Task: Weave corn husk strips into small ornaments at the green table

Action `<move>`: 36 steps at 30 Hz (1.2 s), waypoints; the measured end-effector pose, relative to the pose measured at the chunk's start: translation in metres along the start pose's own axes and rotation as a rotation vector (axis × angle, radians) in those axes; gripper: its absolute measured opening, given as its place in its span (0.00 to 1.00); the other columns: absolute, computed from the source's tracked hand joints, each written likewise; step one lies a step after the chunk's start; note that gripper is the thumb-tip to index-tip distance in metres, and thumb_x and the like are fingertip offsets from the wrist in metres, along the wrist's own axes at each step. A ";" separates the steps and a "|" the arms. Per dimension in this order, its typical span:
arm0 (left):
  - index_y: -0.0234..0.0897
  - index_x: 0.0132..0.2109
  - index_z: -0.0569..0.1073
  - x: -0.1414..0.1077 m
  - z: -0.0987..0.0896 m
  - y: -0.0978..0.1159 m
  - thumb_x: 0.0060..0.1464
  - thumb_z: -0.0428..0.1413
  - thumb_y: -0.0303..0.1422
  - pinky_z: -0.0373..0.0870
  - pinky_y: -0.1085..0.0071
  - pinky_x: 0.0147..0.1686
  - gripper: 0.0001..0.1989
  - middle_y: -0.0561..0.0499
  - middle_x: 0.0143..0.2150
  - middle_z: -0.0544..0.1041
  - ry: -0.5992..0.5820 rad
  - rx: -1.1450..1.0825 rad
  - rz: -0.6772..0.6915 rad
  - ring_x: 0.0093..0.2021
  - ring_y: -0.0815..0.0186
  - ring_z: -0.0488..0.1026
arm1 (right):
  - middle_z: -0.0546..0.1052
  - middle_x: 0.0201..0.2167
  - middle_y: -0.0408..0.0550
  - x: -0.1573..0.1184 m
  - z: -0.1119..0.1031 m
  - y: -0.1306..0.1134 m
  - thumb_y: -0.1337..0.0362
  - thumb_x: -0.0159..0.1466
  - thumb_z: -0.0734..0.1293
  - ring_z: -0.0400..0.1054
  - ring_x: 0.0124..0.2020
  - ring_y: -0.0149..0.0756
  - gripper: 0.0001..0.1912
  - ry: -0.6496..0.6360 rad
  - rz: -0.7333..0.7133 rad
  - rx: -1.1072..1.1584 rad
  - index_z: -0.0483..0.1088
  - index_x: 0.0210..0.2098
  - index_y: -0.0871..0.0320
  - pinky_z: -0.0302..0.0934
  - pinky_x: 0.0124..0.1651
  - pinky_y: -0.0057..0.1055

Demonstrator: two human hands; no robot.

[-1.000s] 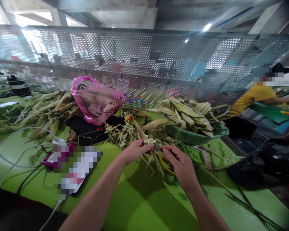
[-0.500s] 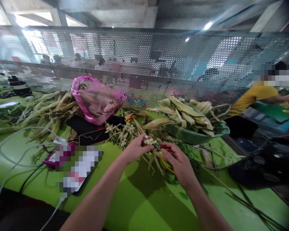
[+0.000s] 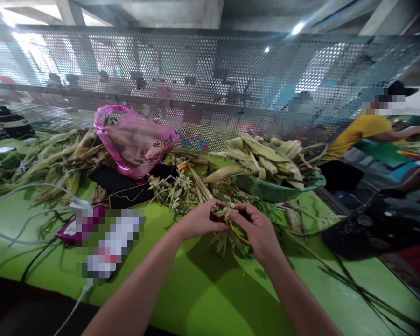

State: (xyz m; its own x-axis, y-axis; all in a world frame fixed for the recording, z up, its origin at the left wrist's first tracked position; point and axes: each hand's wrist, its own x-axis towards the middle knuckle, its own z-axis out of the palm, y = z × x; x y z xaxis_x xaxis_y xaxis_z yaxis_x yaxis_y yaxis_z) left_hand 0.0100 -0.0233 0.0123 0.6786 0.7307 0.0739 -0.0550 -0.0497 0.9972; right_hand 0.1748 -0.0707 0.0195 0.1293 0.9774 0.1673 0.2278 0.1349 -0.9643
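Both hands meet over the green table [image 3: 210, 298], around a small pale husk piece [image 3: 225, 212]. My left hand [image 3: 201, 219] pinches it from the left, and my right hand [image 3: 255, 226] has its fingers closed on the piece's right side. Under the right hand shows part of a yellow ring [image 3: 239, 234]. Just behind the hands lies a pile of small knotted husk pieces [image 3: 177, 192]. A green basket [image 3: 276, 189] heaped with dry corn husks [image 3: 266, 156] stands beyond the right hand.
A pink plastic bag [image 3: 135, 140] and loose husks [image 3: 59, 154] lie at the back left. Nearer are a phone [image 3: 114, 247], a purple power strip [image 3: 80, 226] and white cables. Behind runs a perforated metal screen [image 3: 196, 70]. A person in yellow [image 3: 360, 133] sits at the right.
The metal tool seen between my hands earlier no longer shows there. My right hand's fingers have come onto the husk piece. The view has shifted slightly.
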 end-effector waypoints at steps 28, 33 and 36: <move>0.35 0.32 0.69 0.002 0.008 -0.004 0.48 0.55 0.30 0.61 0.73 0.35 0.03 0.53 0.30 0.69 0.168 0.340 0.156 0.33 0.68 0.65 | 0.72 0.25 0.42 0.001 -0.002 0.004 0.51 0.55 0.70 0.64 0.27 0.31 0.16 0.064 0.030 0.062 0.68 0.30 0.58 0.59 0.32 0.28; 0.34 0.40 0.69 0.002 0.007 0.002 0.49 0.58 0.37 0.62 0.72 0.36 0.13 0.51 0.34 0.71 0.116 0.093 0.047 0.34 0.68 0.66 | 0.74 0.29 0.44 0.001 0.000 0.000 0.51 0.56 0.69 0.66 0.31 0.33 0.16 0.034 -0.001 0.048 0.70 0.33 0.58 0.61 0.35 0.29; 0.34 0.38 0.68 0.005 0.005 0.001 0.49 0.59 0.39 0.62 0.72 0.36 0.14 0.52 0.32 0.70 0.240 -0.015 0.045 0.33 0.70 0.65 | 0.75 0.36 0.47 0.001 0.001 -0.003 0.52 0.57 0.68 0.68 0.35 0.34 0.18 0.013 0.015 0.179 0.70 0.41 0.57 0.62 0.38 0.29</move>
State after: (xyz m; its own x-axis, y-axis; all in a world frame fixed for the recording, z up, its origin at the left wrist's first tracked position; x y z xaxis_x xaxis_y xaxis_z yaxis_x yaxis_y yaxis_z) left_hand 0.0171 -0.0234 0.0137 0.4819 0.8690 0.1126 -0.0937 -0.0767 0.9926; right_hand 0.1736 -0.0703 0.0225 0.1436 0.9775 0.1542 0.0508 0.1483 -0.9876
